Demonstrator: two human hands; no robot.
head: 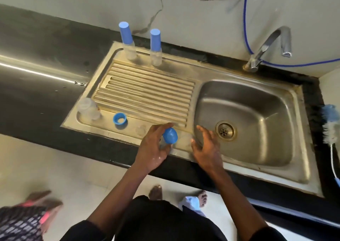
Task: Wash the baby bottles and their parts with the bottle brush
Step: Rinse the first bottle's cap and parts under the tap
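My left hand (153, 146) grips a blue bottle cap (170, 135) on a clear bottle, over the front edge of the steel sink (185, 155). My right hand (206, 145) hovers just to the right of it, fingers spread and holding nothing. Two capped bottles (127, 38) (155, 45) stand upright at the back of the drainboard. An open clear bottle (88, 108) stands at the drainboard's front left. A blue screw ring (119, 121) and a clear teat (141, 129) lie beside it. The bottle brush (330, 126) lies on the counter at the far right.
The basin (244, 123) with its drain (225, 130) is dry, and the tap (270, 44) above it is off. A blue hose (245, 29) runs along the wall. Dark counter (36, 75) stretches to the left. Another person's clothing (22, 222) shows at bottom left.
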